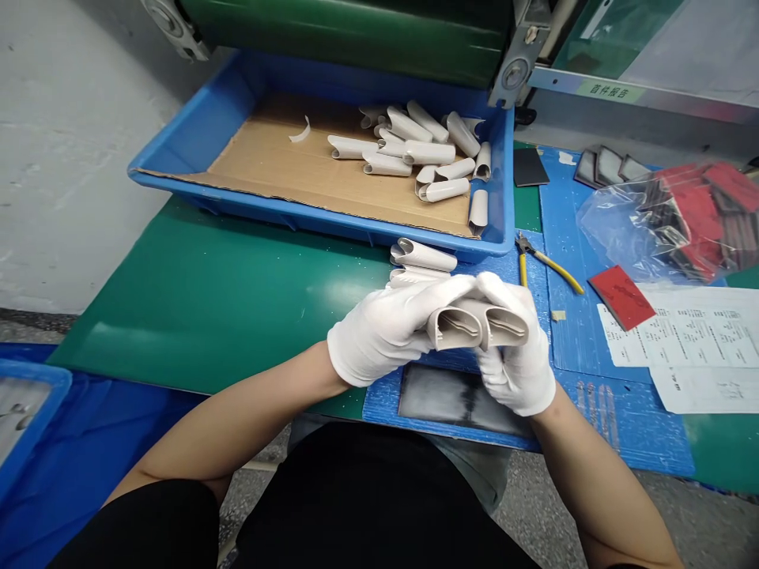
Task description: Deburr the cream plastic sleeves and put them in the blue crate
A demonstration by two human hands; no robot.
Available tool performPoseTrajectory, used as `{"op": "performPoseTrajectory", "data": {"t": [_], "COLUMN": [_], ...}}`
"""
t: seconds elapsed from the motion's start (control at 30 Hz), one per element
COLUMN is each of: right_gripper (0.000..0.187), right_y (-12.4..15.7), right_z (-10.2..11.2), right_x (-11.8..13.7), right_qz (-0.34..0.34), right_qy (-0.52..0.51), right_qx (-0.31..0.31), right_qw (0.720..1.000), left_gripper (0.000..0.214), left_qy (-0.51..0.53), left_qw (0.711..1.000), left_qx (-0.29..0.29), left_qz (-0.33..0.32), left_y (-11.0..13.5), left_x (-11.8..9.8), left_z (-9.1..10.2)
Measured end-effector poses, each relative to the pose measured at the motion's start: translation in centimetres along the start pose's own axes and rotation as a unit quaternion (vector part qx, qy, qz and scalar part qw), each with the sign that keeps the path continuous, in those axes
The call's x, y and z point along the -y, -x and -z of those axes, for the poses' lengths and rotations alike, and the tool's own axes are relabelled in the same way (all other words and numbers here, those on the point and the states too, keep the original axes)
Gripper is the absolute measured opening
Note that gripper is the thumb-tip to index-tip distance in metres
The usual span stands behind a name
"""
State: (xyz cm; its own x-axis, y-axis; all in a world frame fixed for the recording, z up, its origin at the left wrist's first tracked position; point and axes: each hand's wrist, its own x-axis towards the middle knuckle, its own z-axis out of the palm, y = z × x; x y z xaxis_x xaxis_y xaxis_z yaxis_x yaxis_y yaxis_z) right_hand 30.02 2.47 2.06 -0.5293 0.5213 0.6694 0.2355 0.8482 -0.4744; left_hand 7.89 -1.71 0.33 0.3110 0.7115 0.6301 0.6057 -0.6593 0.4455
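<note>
My left hand [385,332], in a white glove, is closed around a white hollow plastic shell [437,332]. In my right hand [525,379], also gloved, is a matching shell [487,338]. Both shells are held side by side and touching, their open ends facing me. Just beyond my hands, more white shells [425,255] lie at the table's edge of the blue bin, partly hidden by my left glove. A dark grey flat pad [439,395] lies on the blue covering below my hands.
A blue bin [285,201] lined with cardboard [254,158] holds several white shells, under a green roller [356,35]. Yellow-handled cutting pliers [554,269], a red abrasive pad [622,296], printed papers [700,332] and a plastic bag [628,213] of red pads lie to the right.
</note>
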Motion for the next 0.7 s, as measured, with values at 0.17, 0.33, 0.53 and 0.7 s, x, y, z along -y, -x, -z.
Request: {"op": "performPoseTrajectory", "data": {"t": [0.17,0.33,0.53,0.7], "right_gripper": [0.060,0.060,0.059,0.063], "right_y": [0.3,0.0,-0.8,-1.0], "right_z": [-0.1,0.0,-0.2,-0.2], "right_x": [-0.4,-0.3,0.0,0.3], "right_qz": [-0.016,-0.006,0.034,0.048], "right_qy": [-0.032,-0.047,-0.075,-0.081], "right_qx": [0.006,0.007,-0.009,-0.013], "right_qw": [0.999,0.999,0.997,0.995], "left_gripper": [0.060,0.070,0.064,0.053], "left_qy": [0.009,0.010,0.056,0.122], "left_qw": [0.999,0.999,0.998,0.991], "left_qx": [-0.034,-0.035,-0.038,-0.048], "left_qz": [-0.016,-0.027,-0.017,-0.014], "left_y": [-0.5,-0.7,-0.9,-0.7], "left_x": [-0.3,-0.5,-0.5,-0.4], "left_z": [0.3,0.7,0.8,0.1]}}
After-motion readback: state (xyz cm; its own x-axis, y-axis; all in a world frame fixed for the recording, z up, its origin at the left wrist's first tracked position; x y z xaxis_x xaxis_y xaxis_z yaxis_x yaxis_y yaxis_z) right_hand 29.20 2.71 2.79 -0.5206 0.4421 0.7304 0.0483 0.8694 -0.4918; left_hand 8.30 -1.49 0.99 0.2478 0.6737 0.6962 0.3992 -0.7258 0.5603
